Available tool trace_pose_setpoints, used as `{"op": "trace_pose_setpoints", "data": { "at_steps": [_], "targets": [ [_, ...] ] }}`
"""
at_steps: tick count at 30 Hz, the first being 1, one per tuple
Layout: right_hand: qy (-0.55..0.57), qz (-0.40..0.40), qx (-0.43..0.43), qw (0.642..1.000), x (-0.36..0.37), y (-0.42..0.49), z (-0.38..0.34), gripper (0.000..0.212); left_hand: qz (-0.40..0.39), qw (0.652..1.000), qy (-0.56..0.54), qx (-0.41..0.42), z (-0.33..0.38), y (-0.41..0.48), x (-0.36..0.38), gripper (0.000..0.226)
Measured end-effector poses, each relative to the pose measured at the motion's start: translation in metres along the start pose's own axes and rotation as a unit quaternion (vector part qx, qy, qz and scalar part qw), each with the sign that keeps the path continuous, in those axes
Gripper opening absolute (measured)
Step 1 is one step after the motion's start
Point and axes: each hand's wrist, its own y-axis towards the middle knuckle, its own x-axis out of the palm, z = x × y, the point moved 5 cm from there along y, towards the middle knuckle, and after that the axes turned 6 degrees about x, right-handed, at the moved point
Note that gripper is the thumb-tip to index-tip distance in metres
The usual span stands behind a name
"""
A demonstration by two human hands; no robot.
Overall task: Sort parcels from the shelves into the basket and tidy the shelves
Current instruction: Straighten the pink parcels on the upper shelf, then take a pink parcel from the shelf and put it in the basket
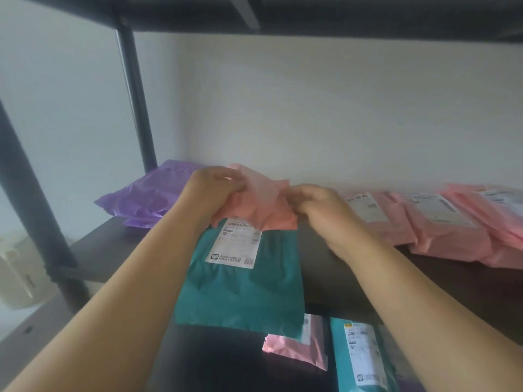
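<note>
**A:** A crumpled pink parcel (256,206) is held over the shelf (339,267). It is pinched at its left edge by the left hand (215,185) and at its right edge by the right hand (314,205).

**B:** Confirmed, the fingers of both hands are curled into the plastic. Under it a teal parcel (240,287) is seen. Its top is covered by the pink one, its white label (235,246) is turned up, and its lower part is hung over the shelf's front edge. Whether it is gripped as well cannot be told.

**A:** And what else is carried by that shelf?

**B:** At the left, near the upright post (135,94), a purple parcel (147,199) is laid flat, just beside the left hand. To the right, a row of pink parcels (430,224) is laid overlapping along the wall (311,108), labels up.

**A:** The lower shelf (212,363) is loaded too. A small pink parcel (302,349) and a second teal parcel (365,360) are laid side by side. The pink one is partly hidden by the overhanging teal parcel.

**B:** A pale object (19,278) is glimpsed at the far left, too blurred to be named.
</note>
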Motion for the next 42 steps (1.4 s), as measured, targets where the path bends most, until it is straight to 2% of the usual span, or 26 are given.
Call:
{"op": "trace_pose_setpoints", "data": {
  "at_steps": [2,4,7,11,13,15,19,23,25,29,32,34,37,39,42],
  "targets": [
    [-0.025,0.018,-0.053,0.998,-0.014,-0.008,-0.011,0.054,0.005,0.994,-0.101,-0.028,0.002,0.005,0.004,0.015],
    [-0.046,0.022,-0.099,0.994,-0.025,-0.015,-0.020,0.052,-0.007,0.981,-0.184,-0.058,0.007,0.008,0.012,0.022],
    [-0.031,0.054,-0.128,0.990,-0.044,-0.020,-0.027,0.039,-0.074,0.960,-0.261,-0.067,0.022,0.007,0.034,0.010],
    [0.028,0.093,-0.124,0.988,-0.068,-0.020,-0.034,0.018,-0.121,0.941,-0.307,-0.073,0.035,0.012,0.054,0.013],
    [0.083,0.101,-0.095,0.987,-0.078,-0.017,-0.032,0.017,-0.138,0.942,-0.301,-0.062,0.038,0.015,0.061,0.018],
    [0.146,0.105,-0.066,0.981,-0.090,-0.012,-0.026,0.017,-0.153,0.956,-0.248,-0.034,0.038,0.020,0.069,0.029],
    [0.205,0.103,-0.028,0.973,-0.097,-0.004,-0.018,0.022,-0.151,0.964,-0.217,-0.012,0.031,0.027,0.081,0.053],
    [0.251,0.108,-0.014,0.962,-0.098,0.005,-0.007,0.021,-0.233,0.952,-0.197,0.012,0.022,0.026,0.098,0.066],
    [0.262,0.111,-0.007,0.959,-0.097,0.010,0.000,0.023,-0.264,0.948,-0.177,0.023,0.018,0.023,0.106,0.061],
    [0.235,0.074,0.004,0.969,-0.089,0.018,0.015,0.027,-0.236,0.951,-0.200,-0.004,0.006,0.020,0.109,0.043],
    [0.225,0.048,0.007,0.973,-0.083,0.018,0.020,0.026,-0.195,0.950,-0.237,-0.064,-0.014,0.024,0.106,0.048],
    [0.204,0.058,0.004,0.977,-0.084,0.018,0.023,0.029,-0.181,0.951,-0.237,-0.079,-0.022,0.028,0.105,0.052],
    [0.163,0.056,0.007,0.985,-0.086,0.023,0.033,0.045,-0.169,0.952,-0.243,-0.080,-0.025,0.030,0.106,0.053],
    [0.194,0.036,-0.001,0.980,-0.084,0.023,0.031,0.042,-0.157,0.952,-0.249,-0.081,-0.025,0.031,0.106,0.047],
    [0.242,-0.025,0.033,0.969,-0.073,0.015,0.030,0.033,-0.145,0.947,-0.272,-0.093,-0.027,0.034,0.106,0.045]
  ]
}}
